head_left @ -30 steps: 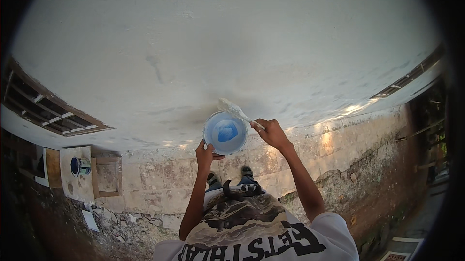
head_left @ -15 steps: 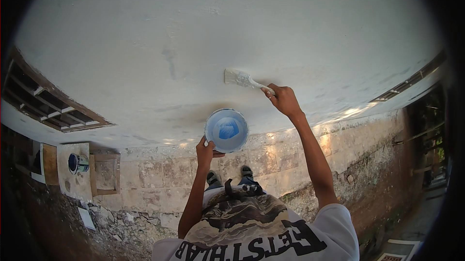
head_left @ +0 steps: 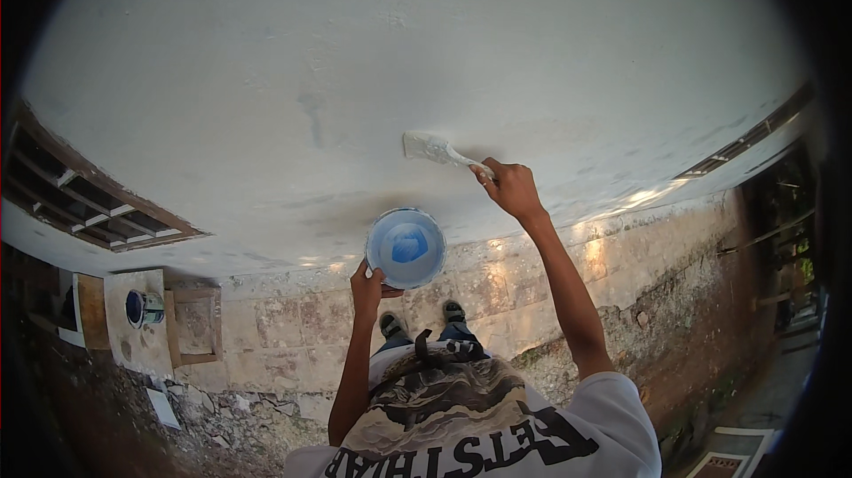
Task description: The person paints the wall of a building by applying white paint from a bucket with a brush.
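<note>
My right hand (head_left: 508, 188) is closed round the handle of a paint-smeared paintbrush (head_left: 435, 149). The brush points left, its pale bristles at the surface of the whitish wall (head_left: 266, 52); whether they press on it I cannot tell. Lower and to the left, my left hand (head_left: 367, 286) grips a round blue tub (head_left: 406, 247) by its near left rim, thumb on the edge. Its inside is coated with pale paint, with a brighter blue patch at the bottom. Faint darker smudges mark the wall near the brush.
A barred window (head_left: 93, 189) is set in the wall at left, another frame (head_left: 750, 142) at far right. A paint can (head_left: 145, 308) stands on a board-like surface at lower left. Worn paving (head_left: 293, 323) runs along the wall's foot, with rubble (head_left: 226, 416) beside it.
The paintbrush and my right hand have shifted slightly left and down. My left hand has brought the tub a little left and lower.
</note>
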Available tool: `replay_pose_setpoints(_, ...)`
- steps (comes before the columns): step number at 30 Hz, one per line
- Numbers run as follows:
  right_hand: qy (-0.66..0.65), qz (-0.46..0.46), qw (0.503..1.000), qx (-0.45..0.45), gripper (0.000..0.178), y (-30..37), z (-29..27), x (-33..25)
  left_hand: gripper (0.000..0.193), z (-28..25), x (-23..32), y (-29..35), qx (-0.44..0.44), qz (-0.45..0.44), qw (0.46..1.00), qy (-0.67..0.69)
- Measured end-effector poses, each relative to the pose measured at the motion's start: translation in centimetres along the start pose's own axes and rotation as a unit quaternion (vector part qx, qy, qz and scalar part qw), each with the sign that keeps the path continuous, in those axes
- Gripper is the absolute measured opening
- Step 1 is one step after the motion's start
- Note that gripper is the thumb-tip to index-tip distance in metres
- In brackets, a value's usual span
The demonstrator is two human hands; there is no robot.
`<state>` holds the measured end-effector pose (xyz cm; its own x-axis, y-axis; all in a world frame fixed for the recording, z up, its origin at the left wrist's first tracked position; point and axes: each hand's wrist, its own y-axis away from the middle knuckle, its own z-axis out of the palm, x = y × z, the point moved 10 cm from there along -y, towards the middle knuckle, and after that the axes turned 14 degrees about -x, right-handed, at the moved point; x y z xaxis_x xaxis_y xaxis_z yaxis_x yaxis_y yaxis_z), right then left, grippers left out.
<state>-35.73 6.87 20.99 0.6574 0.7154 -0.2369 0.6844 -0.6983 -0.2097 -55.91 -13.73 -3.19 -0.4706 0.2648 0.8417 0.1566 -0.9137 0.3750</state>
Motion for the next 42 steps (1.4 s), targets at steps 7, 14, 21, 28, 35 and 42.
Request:
replay_pose_setpoints(7,-0.034,0.106,0.994,0.009,0.032,6.3,-2.5,6.1,0.041,-0.4,-0.2,-0.2,-0.013,0.000,1.000,-0.003)
replay_pose_setpoints(14,-0.015,0.010,1.000,-0.001,0.033,1.8,-0.2,-0.1,0.040,0.4,-0.6,0.3,-0.015,-0.007,1.000,-0.013)
replay_pose_setpoints(21,0.025,0.093,0.995,0.041,0.030,4.6,-6.5,6.4,0.059,0.1,-1.1,0.0,-0.029,-0.025,0.999,0.002)
replay_pose_setpoints(28,-0.059,0.113,0.992,0.000,0.029,6.7,-7.9,5.2,0.040,0.4,-1.4,-0.1,-0.027,-0.011,0.999,-0.016)
replay_pose_setpoints(35,0.006,-0.015,1.000,-0.023,0.035,0.1,-3.6,-1.9,0.042,1.7,-1.2,0.0,-0.039,-0.016,0.999,-0.032)
replay_pose_setpoints(42,0.040,0.117,0.991,0.046,0.033,4.3,-11.3,7.3,0.054,1.8,-1.1,0.1,-0.046,-0.023,0.999,-0.008)
